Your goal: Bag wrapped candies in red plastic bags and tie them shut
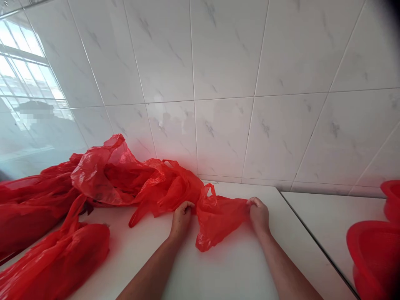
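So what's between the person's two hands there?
In the head view, a crumpled red plastic bag lies between the left hand and the right hand, which pinches its edge.

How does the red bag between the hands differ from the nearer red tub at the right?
The bag is thin and crumpled; the tub keeps a smooth, rounded rim. The right hand pinches the bag, while neither hand touches the tub. Both are red.
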`<state>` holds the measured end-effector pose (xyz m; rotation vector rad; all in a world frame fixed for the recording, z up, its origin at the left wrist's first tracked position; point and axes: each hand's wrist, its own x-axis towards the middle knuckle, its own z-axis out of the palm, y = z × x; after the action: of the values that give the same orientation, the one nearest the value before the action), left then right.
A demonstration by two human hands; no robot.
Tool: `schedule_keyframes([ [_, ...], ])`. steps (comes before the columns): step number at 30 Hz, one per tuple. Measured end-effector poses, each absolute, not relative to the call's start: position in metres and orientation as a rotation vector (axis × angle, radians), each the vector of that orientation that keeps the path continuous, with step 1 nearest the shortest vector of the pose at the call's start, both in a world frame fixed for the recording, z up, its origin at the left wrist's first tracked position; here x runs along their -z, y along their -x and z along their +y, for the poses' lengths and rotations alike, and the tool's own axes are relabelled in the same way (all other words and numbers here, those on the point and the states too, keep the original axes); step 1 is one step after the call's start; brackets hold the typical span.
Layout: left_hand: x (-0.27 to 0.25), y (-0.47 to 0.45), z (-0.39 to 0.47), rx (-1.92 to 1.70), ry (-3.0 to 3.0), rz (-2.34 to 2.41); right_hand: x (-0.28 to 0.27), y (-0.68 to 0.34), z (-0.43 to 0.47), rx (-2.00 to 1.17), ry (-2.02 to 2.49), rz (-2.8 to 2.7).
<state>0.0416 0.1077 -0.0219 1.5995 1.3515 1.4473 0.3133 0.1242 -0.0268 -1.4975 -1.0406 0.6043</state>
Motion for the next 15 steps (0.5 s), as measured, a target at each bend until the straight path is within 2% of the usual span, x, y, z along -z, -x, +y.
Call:
schedule_keyframes([
  [10, -0.005, -0.052, 0.094, -1.498, -1.603, 1.442, 0.025, -0.308, 0.112, -0.608, 1.457, -1.070],
  [15, -0.032, -0.070, 0.102, -1.320, -1.776, 1.474, 0.001, -0.301, 0.085, -0.522, 1.377, -1.183],
])
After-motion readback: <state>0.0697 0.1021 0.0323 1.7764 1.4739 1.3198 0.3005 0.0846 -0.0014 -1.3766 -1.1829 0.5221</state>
